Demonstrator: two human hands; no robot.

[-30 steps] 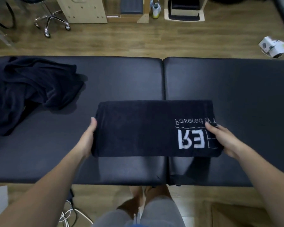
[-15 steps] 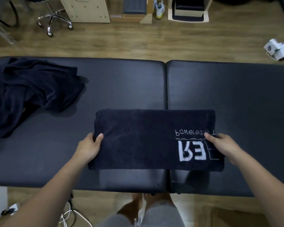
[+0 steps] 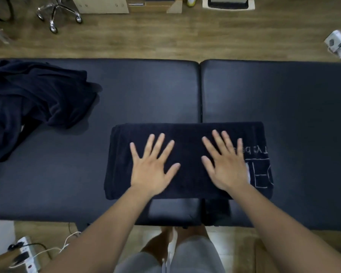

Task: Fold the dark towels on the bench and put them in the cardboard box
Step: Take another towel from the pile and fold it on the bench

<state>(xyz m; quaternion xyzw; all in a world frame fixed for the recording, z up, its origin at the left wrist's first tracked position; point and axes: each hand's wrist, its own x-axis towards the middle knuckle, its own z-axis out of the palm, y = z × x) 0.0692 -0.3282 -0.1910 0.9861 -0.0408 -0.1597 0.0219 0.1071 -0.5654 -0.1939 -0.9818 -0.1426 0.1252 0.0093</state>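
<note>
Folded dark towel (image 3: 188, 152) lies flat near bench (image 3: 146, 91) near edge, across seam between two pads. Long axis runs left-right, parallel to that edge. White lettering at its right end, upside down to me, partly under my hand. My left hand (image 3: 152, 170) and right hand (image 3: 225, 168) both palm-down on towel, fingers spread straight, pressing, gripping nothing; hands side by side, not touching. Crumpled dark towel heap (image 3: 34, 103) at bench far-left corner, well apart.

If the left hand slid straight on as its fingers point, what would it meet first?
The left hand would leave the folded towel for bare bench; the way looks free.
</note>
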